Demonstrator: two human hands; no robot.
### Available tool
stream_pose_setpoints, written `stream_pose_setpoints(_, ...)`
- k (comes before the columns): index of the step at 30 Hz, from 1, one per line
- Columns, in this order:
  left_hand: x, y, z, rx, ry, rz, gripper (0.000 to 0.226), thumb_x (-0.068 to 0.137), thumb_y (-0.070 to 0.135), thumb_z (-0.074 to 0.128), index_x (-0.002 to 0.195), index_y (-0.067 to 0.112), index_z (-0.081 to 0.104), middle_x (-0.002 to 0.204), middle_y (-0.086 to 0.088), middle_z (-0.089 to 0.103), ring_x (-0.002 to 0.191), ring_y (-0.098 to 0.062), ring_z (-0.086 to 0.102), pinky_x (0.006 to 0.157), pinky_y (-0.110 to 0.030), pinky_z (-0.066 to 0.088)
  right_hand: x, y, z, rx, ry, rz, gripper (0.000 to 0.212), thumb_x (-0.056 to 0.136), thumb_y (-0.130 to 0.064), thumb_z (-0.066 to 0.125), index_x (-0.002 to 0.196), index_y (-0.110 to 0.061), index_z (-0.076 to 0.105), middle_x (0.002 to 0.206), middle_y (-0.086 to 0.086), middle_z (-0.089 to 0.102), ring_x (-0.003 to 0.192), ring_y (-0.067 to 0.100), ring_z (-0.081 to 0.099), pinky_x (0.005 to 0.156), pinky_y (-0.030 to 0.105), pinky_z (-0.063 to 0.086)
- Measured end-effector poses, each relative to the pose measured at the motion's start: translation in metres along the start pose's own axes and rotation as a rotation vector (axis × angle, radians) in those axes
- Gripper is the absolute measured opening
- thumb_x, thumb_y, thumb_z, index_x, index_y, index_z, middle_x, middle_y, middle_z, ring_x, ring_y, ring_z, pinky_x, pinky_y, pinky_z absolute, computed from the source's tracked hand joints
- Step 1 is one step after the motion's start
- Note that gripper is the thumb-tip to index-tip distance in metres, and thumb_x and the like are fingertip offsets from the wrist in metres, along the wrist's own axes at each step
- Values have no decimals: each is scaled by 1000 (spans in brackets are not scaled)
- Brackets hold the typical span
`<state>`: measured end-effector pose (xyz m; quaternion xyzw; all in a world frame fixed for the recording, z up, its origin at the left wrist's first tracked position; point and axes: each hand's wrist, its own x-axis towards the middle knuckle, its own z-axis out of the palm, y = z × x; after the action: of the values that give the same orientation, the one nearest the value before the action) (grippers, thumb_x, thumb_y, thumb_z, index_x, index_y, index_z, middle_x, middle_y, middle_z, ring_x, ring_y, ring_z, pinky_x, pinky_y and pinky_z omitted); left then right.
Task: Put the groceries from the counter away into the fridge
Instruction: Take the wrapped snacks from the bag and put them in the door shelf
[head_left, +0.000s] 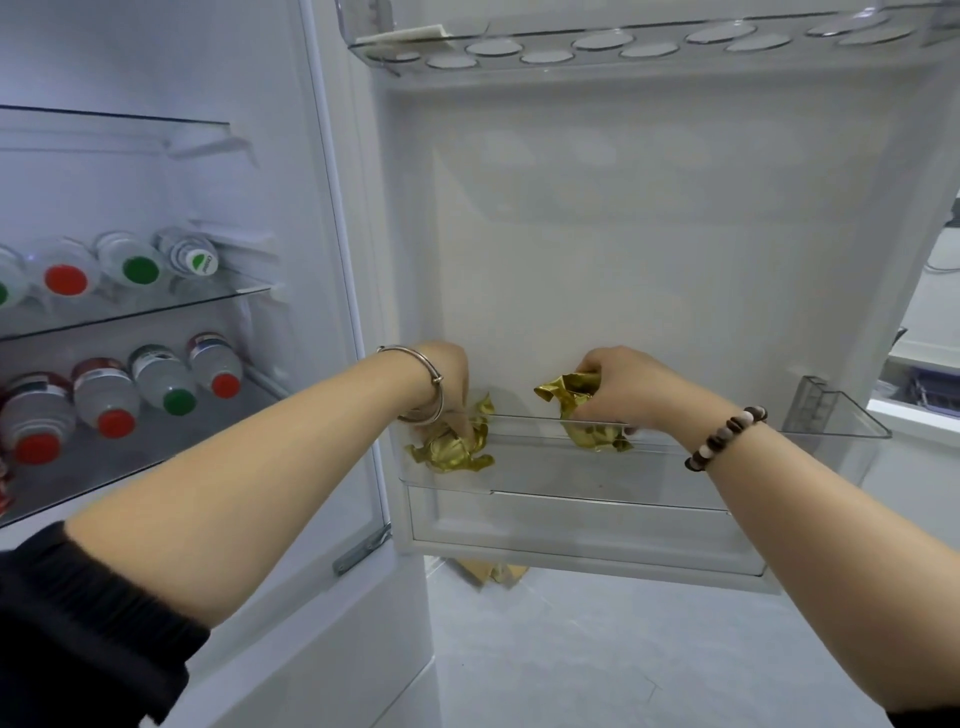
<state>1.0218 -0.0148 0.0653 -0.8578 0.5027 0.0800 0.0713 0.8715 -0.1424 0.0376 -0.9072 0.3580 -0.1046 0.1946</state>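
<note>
Head view looks down at an open fridge (156, 208), its door (649, 234) swung wide, and everything below is placed from the clear door bin (597, 483) low on that door.

Left of the bin, inside the fridge, two glass shelves carry bottles (140, 379) lying on their sides, red and green caps facing out. High above the bin sits an egg tray (623, 44) with round hollows. Below the bin, on the pale floor, a bit of gold wrapping (493, 571) shows under the door edge.

Both forearms reach in from the near side to the bin. The left hand (447, 384), a metal bangle (423, 384) at its wrist, dips into the bin's left end. Its fingers (462, 428) curl down onto the left gold pack (452, 447), pinching the crumpled foil from above; the pack lies in the bin's left corner, mostly under and just beyond the fingertips.

The right hand (628, 389), a bead bracelet (722, 436) on the wrist, is at the bin's middle. Its fingers are closed round the right gold pack (576, 410), which straddles the bin's front rim: one crinkled end sticks up left of the knuckles above the rim, the other hangs below the fingers inside the bin.
</note>
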Motion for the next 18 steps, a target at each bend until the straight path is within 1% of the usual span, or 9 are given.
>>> stream_pose_setpoints(2,-2,-7,1,-43,75,43,31,79,36,71,96,9,74,78,-2,67,74,-16,60,73,-27,52,-1,-1,-1,26,4,12,39,73,-28,70,106,-20,52,96,-2,58,80,17,62,64,33,59)
stream_pose_setpoints(3,-3,-12,1,-87,100,67,28,80,34,71,94,10,74,76,0,66,72,-15,59,71,-26,51,-2,-2,-1,41,-4,16,40,73,-30,71,107,-21,51,97,-3,57,80,16,61,63,31,59)
stream_pose_setpoints(5,-4,-18,3,-161,132,115,24,85,29,67,90,7,74,71,-1,63,64,-13,55,61,-20,45,-4,-7,-3,30,-40,11,42,72,-31,73,107,-20,51,97,-3,57,80,14,60,61,29,58)
stream_pose_setpoints(7,-4,-20,7,-205,180,130,26,88,26,62,85,3,72,70,-6,62,62,-17,51,54,-19,39,-5,-16,-3,-32,-83,7,44,72,-31,74,107,-17,53,97,-2,56,78,13,58,61,29,58)
stream_pose_setpoints(10,-1,-20,14,-216,292,93,29,88,24,59,67,4,62,58,-6,49,55,-18,43,46,-24,31,-4,-33,-3,-126,-142,9,46,69,-28,76,106,-9,58,97,7,62,76,20,63,60,33,58)
stream_pose_setpoints(12,0,-19,16,-214,301,83,32,88,24,58,62,6,56,56,-6,44,54,-18,40,46,-25,29,0,-45,-1,-147,-211,9,47,68,-27,78,104,-3,61,93,13,68,76,26,68,59,35,59)
stream_pose_setpoints(14,-1,-19,15,-205,275,92,32,90,24,58,64,5,59,58,-7,48,58,-20,44,46,-24,30,4,-55,1,-172,-276,9,45,70,-28,78,100,1,63,87,16,70,74,29,71,61,40,60)
stream_pose_setpoints(16,-3,-19,13,-214,238,113,25,90,20,58,79,0,69,69,-9,58,67,-21,51,51,-21,35,7,-62,5,-217,-301,1,41,72,-30,76,95,3,64,83,14,70,74,30,70,67,44,60)
stream_pose_setpoints(18,-2,-18,12,-232,199,144,19,88,16,60,93,2,73,80,-10,66,68,-19,55,58,-21,44,8,-66,9,-273,-301,-11,39,74,-33,75,91,0,64,77,9,65,78,29,68,73,43,59)
